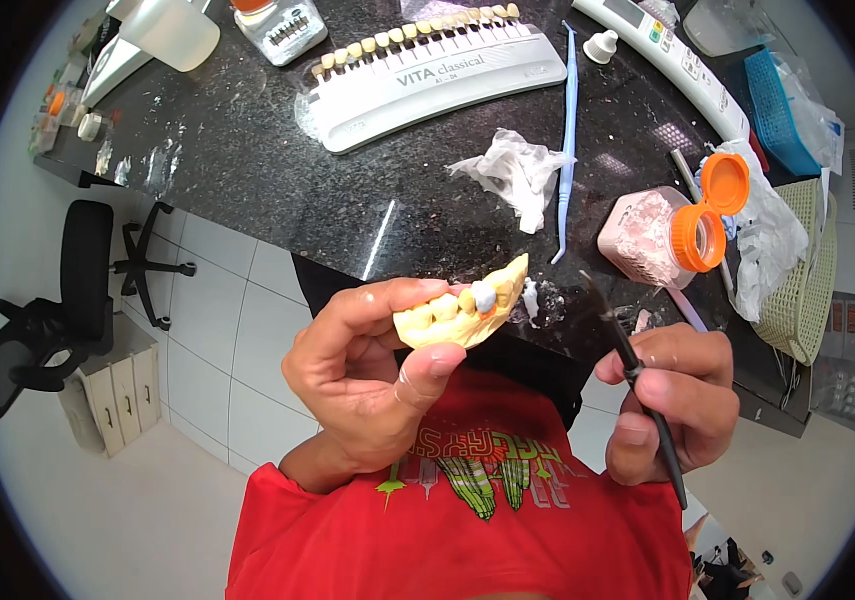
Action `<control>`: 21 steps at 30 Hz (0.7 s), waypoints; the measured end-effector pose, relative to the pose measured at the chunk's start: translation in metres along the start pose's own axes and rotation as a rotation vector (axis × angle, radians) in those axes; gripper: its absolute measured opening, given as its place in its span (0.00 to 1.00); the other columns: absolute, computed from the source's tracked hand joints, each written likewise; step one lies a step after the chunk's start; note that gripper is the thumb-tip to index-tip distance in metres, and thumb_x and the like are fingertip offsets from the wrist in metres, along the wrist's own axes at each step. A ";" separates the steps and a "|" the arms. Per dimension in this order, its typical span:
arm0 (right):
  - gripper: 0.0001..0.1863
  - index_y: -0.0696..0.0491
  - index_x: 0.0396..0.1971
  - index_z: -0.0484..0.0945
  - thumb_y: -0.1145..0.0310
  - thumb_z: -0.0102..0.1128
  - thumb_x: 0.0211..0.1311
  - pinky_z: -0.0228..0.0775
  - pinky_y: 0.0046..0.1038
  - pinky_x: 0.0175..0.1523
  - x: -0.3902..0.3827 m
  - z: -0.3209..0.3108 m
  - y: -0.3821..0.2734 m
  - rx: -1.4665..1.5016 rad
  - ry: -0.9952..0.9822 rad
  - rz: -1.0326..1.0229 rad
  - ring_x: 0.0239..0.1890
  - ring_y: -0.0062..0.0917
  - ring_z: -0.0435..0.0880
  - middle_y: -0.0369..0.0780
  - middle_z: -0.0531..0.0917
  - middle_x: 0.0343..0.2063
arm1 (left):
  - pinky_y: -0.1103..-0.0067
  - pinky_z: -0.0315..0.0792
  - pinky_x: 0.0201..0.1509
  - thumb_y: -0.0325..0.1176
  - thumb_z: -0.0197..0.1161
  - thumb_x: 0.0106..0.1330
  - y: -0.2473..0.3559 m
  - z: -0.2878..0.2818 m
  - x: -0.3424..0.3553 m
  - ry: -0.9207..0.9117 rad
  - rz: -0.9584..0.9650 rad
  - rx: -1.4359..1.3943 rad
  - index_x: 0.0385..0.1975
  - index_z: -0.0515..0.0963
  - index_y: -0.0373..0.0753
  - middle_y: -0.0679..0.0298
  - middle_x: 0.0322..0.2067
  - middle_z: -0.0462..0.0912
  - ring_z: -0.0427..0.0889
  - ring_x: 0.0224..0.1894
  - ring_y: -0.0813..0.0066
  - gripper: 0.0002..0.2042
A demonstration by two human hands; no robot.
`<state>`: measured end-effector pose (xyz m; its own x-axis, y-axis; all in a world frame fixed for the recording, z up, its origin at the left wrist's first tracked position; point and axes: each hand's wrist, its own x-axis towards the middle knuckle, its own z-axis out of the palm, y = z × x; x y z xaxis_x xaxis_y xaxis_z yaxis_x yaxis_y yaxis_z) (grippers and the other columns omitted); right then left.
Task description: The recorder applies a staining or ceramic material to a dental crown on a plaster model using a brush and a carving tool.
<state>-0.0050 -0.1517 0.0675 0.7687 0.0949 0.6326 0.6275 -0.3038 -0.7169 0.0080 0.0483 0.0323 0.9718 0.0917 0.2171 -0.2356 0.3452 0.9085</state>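
Note:
My left hand pinches a yellow dental cast by its left end, between thumb and fingertips. One tooth on the cast is a grey-white crown, with a little orange at its base. In my right hand is a thin black brush, gripped like a pen, its dark tip pointing up and away from me. The brush tip is apart from the cast, to its right. Just beyond the brush lies a clear jar of pink powder on its side, its orange flip lid open.
A tooth shade guide lies at the back of the black speckled counter. Crumpled tissue and a blue double-ended instrument lie nearer. At right are a blue basket and a pale green basket. An office chair stands left.

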 end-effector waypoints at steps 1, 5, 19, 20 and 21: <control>0.15 0.57 0.44 0.71 0.68 0.60 0.60 0.73 0.23 0.27 0.001 -0.002 -0.001 -0.045 -0.118 0.004 0.24 0.25 0.77 0.46 0.73 0.32 | 0.75 0.80 0.48 0.24 0.70 0.56 0.001 -0.001 0.000 0.002 0.005 0.003 0.42 0.74 0.25 0.48 0.40 0.81 0.83 0.43 0.65 0.17; 0.15 0.58 0.43 0.71 0.70 0.60 0.58 0.73 0.23 0.28 0.007 0.004 0.003 -0.019 -0.137 -0.028 0.25 0.26 0.77 0.46 0.74 0.31 | 0.76 0.79 0.49 0.23 0.69 0.57 0.000 -0.003 0.003 -0.046 -0.016 -0.042 0.43 0.74 0.25 0.49 0.42 0.80 0.83 0.44 0.67 0.17; 0.14 0.59 0.31 0.77 0.81 0.65 0.39 0.75 0.23 0.24 0.011 0.024 0.006 0.052 0.029 -0.029 0.19 0.27 0.82 0.42 0.81 0.20 | 0.73 0.81 0.50 0.19 0.72 0.52 -0.002 -0.001 0.002 -0.079 0.068 0.078 0.41 0.73 0.28 0.47 0.41 0.81 0.82 0.47 0.58 0.18; 0.14 0.59 0.31 0.77 0.81 0.65 0.39 0.75 0.23 0.24 0.011 0.024 0.006 0.053 0.028 -0.028 0.19 0.27 0.82 0.42 0.81 0.20 | 0.72 0.80 0.50 0.19 0.72 0.52 -0.002 -0.001 0.002 -0.076 0.071 0.072 0.41 0.73 0.28 0.47 0.41 0.81 0.82 0.47 0.58 0.18; 0.14 0.59 0.31 0.77 0.81 0.65 0.39 0.76 0.23 0.24 0.011 0.024 0.006 0.052 0.023 -0.029 0.19 0.27 0.82 0.42 0.81 0.20 | 0.72 0.80 0.50 0.19 0.72 0.52 -0.003 -0.001 0.002 -0.072 0.074 0.066 0.41 0.73 0.28 0.47 0.41 0.81 0.82 0.47 0.58 0.18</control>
<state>0.0101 -0.1297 0.0629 0.7474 0.0806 0.6595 0.6555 -0.2511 -0.7122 0.0102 0.0485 0.0300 0.9505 0.0466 0.3071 -0.3077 0.2772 0.9102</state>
